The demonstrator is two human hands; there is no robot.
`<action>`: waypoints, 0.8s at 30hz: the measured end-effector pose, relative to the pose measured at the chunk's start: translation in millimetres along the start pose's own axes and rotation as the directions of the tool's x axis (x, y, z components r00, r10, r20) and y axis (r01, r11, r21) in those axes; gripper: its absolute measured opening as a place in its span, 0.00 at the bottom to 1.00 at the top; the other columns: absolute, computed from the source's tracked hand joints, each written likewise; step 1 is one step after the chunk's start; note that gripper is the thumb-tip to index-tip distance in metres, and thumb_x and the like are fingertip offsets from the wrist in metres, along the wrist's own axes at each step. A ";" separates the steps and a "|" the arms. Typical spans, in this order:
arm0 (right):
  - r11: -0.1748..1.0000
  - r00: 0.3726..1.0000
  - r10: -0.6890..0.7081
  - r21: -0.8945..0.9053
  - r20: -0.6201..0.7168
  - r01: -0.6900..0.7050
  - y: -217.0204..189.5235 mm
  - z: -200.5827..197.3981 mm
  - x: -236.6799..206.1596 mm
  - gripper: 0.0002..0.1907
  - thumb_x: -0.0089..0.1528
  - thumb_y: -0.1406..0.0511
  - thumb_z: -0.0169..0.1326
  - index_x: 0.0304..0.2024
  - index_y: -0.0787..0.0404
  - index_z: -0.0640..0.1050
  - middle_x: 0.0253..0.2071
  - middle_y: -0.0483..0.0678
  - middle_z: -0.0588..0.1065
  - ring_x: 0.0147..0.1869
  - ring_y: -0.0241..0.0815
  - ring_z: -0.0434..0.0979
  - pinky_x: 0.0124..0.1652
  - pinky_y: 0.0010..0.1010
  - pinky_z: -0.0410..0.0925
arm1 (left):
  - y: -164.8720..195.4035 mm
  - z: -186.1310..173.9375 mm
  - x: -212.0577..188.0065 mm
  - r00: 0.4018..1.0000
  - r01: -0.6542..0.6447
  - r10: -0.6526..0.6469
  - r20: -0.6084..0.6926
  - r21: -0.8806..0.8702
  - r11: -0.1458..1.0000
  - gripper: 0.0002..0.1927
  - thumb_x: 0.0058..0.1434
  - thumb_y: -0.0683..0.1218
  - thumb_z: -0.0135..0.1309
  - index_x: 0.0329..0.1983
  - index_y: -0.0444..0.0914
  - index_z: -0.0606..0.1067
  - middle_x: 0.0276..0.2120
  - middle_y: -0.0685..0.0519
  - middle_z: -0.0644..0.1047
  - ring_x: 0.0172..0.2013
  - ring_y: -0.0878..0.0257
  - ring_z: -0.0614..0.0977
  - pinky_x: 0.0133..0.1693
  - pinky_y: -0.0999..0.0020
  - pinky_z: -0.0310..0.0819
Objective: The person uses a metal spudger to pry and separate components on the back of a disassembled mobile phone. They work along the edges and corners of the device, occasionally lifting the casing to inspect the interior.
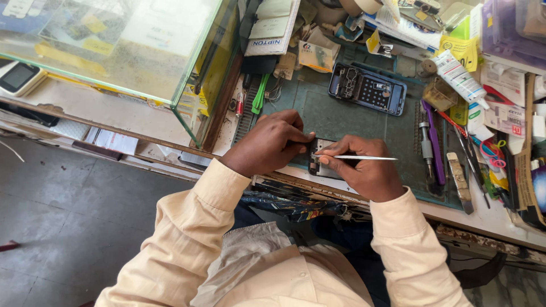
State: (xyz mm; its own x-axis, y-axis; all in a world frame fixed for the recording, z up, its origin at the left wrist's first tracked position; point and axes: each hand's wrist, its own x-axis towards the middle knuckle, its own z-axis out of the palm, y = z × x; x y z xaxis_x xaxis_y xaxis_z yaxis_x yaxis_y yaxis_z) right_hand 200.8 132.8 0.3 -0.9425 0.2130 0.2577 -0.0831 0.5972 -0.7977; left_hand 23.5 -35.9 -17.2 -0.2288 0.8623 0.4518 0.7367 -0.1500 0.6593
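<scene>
My left hand (272, 142) curls down over the near end of a small dark opened phone body (321, 162) that lies flat on the worn green work mat (335, 116), close to the mat's front edge; my fingers are bent and pressed against its left side and top, pinning it in place. My right hand (364, 170) rests just to the right of it, closed in a pinch around thin silver metal tweezers (358, 157), which lie nearly level with their long end pointing right and their tip at the phone's upper edge, right beside my left fingertips. My two hands almost touch over the phone. Farther back on the mat sits a blue phone frame with its back removed (367, 89), well apart from my hands. To my right lie a purple-handled tool (435, 142) and a grey metal screwdriver (426, 149) side by side, and beyond them a white tube with a red band (459, 77) lies tilted among loose papers and packets. At my left stands a glass display case (114, 45), with a green plastic strip (260, 94) lying near its corner. My cream long sleeves (187, 227) cover both arms.
</scene>
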 end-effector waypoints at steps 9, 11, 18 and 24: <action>0.997 0.996 0.078 0.020 0.037 -0.078 -1.5 -1.5 -6.4 0.05 0.59 0.70 0.64 0.33 0.66 0.80 0.36 0.53 0.84 0.39 0.38 0.85 0.38 0.29 0.75 | 5.6 0.2 -1.7 1.000 -0.015 0.016 -0.024 0.056 0.998 0.08 0.56 0.43 0.66 0.38 0.36 0.85 0.31 0.48 0.77 0.36 0.52 0.79 0.35 0.54 0.69; 0.997 0.997 0.077 0.016 0.031 -0.077 -1.6 -0.3 -5.7 0.06 0.59 0.69 0.64 0.32 0.66 0.79 0.36 0.53 0.84 0.39 0.37 0.85 0.39 0.29 0.75 | 6.3 1.6 -0.5 0.999 0.005 -0.003 -0.036 0.058 0.998 0.08 0.56 0.44 0.67 0.37 0.36 0.85 0.30 0.49 0.77 0.36 0.53 0.79 0.35 0.55 0.69; 0.997 0.998 0.063 0.043 0.002 -0.063 -0.9 2.0 -6.8 0.07 0.61 0.69 0.64 0.32 0.66 0.79 0.36 0.53 0.84 0.39 0.37 0.85 0.39 0.29 0.76 | 3.3 4.8 0.6 0.999 0.016 -0.014 -0.044 0.053 0.998 0.10 0.55 0.45 0.67 0.39 0.37 0.85 0.29 0.49 0.78 0.34 0.55 0.79 0.35 0.57 0.71; 0.999 0.999 0.043 0.018 0.023 -0.043 -2.7 1.8 -5.1 0.06 0.60 0.69 0.64 0.32 0.66 0.79 0.37 0.53 0.84 0.40 0.38 0.86 0.38 0.28 0.77 | 3.0 5.4 1.3 0.999 0.030 -0.028 -0.041 0.058 0.998 0.11 0.55 0.46 0.67 0.40 0.37 0.85 0.29 0.49 0.78 0.34 0.55 0.79 0.34 0.58 0.72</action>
State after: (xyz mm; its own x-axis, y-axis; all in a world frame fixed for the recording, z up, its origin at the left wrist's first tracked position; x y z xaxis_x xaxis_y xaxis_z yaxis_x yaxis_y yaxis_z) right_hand 205.2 128.8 0.2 -0.9525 0.2204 0.2104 -0.0479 0.5737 -0.8177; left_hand 28.8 -32.6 -17.9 -0.2749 0.8456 0.4576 0.7654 -0.0956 0.6364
